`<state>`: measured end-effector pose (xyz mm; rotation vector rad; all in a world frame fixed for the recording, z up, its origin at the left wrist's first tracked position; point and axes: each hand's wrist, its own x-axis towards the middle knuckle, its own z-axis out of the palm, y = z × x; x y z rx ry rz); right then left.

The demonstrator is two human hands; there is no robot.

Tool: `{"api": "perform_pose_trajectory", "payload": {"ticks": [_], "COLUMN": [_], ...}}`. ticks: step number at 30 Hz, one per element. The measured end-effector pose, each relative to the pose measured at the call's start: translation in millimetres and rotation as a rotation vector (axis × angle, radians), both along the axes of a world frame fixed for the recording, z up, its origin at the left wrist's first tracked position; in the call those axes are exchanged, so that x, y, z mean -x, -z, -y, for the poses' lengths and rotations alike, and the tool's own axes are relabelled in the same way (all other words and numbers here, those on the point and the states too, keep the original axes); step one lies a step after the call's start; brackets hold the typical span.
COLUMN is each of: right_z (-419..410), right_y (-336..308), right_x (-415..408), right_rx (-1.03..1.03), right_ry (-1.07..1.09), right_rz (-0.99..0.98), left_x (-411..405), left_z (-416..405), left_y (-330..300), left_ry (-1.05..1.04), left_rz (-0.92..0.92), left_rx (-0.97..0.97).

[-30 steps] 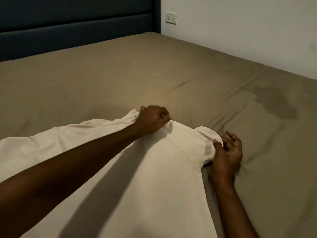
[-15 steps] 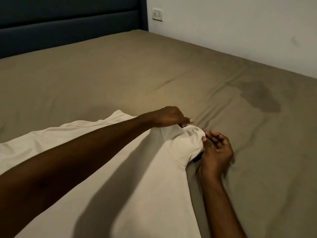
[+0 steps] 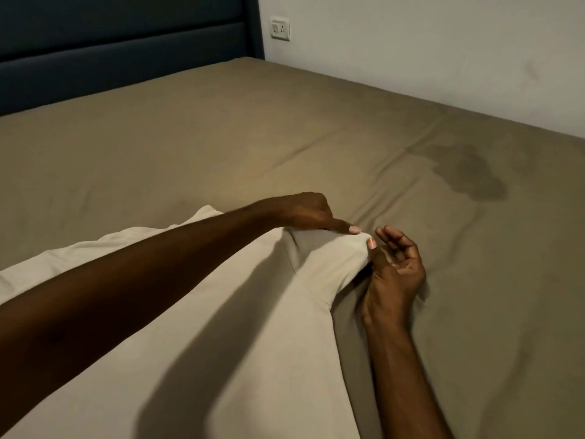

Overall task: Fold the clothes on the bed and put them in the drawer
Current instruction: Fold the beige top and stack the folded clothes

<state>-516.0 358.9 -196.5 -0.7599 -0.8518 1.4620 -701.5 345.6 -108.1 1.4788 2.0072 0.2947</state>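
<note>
Fingers (image 3: 345,228) pinch white shirt (image 3: 253,343) sleeve — on bed (image 3: 221,137).

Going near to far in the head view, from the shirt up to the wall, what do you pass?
Shirt → left hand gripping the sleeve → bare bed sheet → headboard and wall socket.

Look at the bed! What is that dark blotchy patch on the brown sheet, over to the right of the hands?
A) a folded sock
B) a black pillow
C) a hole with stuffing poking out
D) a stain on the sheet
D: the dark patch lies flat in the brown bedsheet with a blotchy edge and no thickness, like a stain, to the right of the white T-shirt.
</note>
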Motion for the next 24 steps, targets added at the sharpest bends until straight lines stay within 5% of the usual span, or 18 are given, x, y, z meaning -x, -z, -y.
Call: {"api": "perform_pose_trajectory", "payload": {"ticks": [3, 12, 18, 24], "right_z": [-1, 3, 8, 8], "right_y": [-1, -9, -15, -16], "right_x": [-1, 1, -5, -15], "right_rx": [0.029, 0.221, 0.102, -0.267], "right_ry": [-0.011, -0.190, -0.331, -0.114], "right_rz": [0.004, -0.056, 0.300, 0.923], "left_x": [-1, 9, 11, -3], "left_z": [4, 7, -3, -12], "left_y": [-8, -2, 14, 37], "left_ry": [-0.039, -0.028, -0.052, -0.004], "left_rz": [0.028, 0.494, 0.644, 0.681], "left_rx": [0.029, -0.088, -0.088, -0.177]}}
